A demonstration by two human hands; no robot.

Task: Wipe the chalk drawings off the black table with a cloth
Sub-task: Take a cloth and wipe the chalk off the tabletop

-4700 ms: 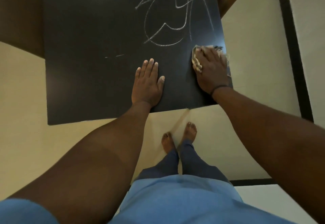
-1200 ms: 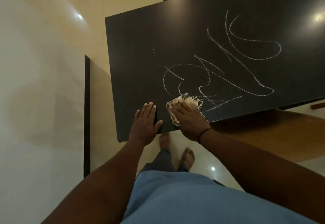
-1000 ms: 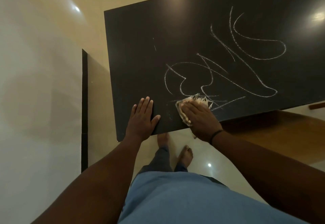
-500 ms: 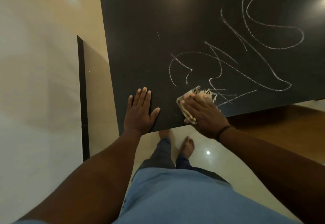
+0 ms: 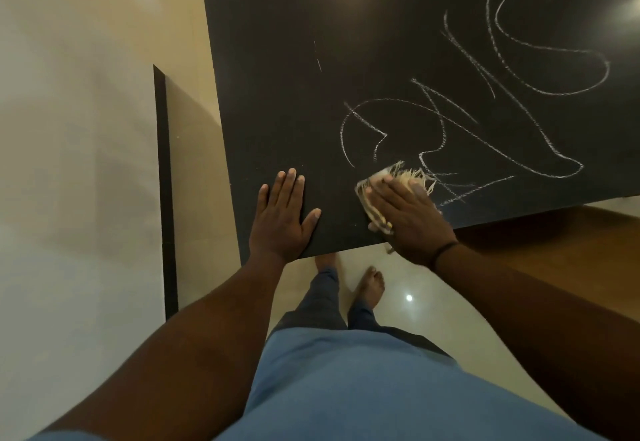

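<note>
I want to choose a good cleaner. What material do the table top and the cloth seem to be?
Table top: probably laminate or painted board; smooth black, light glare.
Cloth: pale woven fabric, likely cotton; frayed threads show at its edge.

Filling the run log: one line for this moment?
phase: wiping | right hand: flat on cloth, at chalk edge | left hand: flat on table, empty | chalk: mostly left
</note>
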